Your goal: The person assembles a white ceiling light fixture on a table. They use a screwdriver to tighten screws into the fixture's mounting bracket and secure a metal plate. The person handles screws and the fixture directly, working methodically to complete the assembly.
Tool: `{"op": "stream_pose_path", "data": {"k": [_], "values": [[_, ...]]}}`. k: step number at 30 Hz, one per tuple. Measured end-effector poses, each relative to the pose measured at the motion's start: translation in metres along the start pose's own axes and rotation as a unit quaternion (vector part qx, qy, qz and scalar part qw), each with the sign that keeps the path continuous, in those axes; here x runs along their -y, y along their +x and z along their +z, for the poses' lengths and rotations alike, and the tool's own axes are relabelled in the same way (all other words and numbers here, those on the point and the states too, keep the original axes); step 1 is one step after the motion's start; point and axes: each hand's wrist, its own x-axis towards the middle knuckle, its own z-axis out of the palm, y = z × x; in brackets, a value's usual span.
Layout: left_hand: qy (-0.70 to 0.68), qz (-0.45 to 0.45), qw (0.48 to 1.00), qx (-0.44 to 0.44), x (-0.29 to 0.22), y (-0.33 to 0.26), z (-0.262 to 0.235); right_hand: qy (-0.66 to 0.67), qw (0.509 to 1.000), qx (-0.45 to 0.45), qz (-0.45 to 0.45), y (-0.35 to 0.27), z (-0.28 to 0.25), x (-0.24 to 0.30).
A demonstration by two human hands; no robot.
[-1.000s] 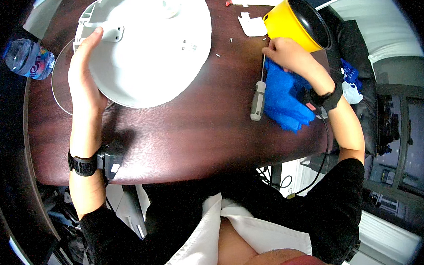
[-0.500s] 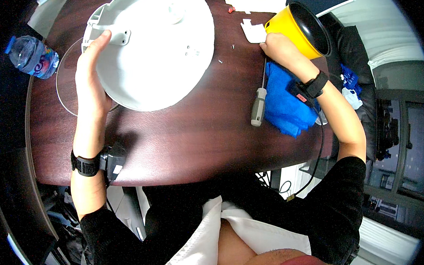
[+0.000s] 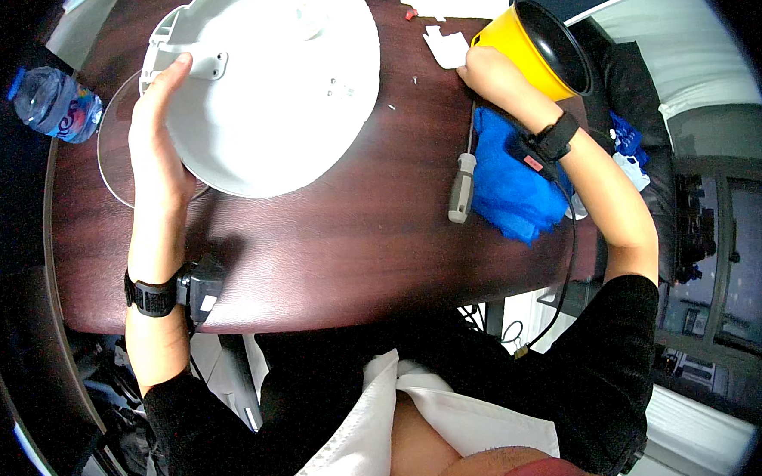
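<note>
While the dark brown table [image 3: 339,266] spreads beneath our forearms, we have one big white round shell [image 3: 280,114] in our left hand [image 3: 160,159], its hollow face toward us and its left edge inside the grip. Our thumb lies over that edge, pointing at a small bracket; our other fingers go behind the shell, out of sight, so we are grasping it from the side. Our left forearm rises nearly straight up from below. Our right forearm slants up and inward, and our right hand [image 3: 495,72] is curled, knuckles up, just in front of the yellow pot [image 3: 508,37]; its fingertips are hidden, so we cannot tell whether it pinches anything.

Around the shell we count one clear disc [image 3: 101,153] partly behind our left hand, that one pot with its black inside, one blue cloth [image 3: 512,184], one bottle [image 3: 55,104] at the left, one screwdriver [image 3: 462,191] whose shank runs up to our right hand, one small white piece [image 3: 446,47], one red bit [image 3: 410,14] and two tiny screw-like bits [image 3: 415,79].
</note>
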Motion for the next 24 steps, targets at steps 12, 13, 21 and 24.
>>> {"op": "stream_pose_path", "data": {"k": [12, 13, 21, 24], "values": [[-0.007, -0.001, 1.000, 0.002, 0.000, -0.001, -0.002, -0.006, 0.996, 0.077, 0.037, -0.001, -0.010, 0.007], [-0.008, -0.003, 1.000, 0.006, 0.000, -0.001, -0.002, 0.003, 0.996, 0.084, 0.033, -0.002, -0.012, 0.008], [0.003, -0.002, 1.000, 0.007, 0.000, 0.000, -0.005, 0.054, 0.998, 0.019, 0.007, 0.005, -0.021, 0.008], [-0.004, -0.007, 1.000, 0.011, 0.003, 0.004, -0.003, 0.105, 0.994, -0.008, -0.014, 0.024, -0.025, 0.005]]}}
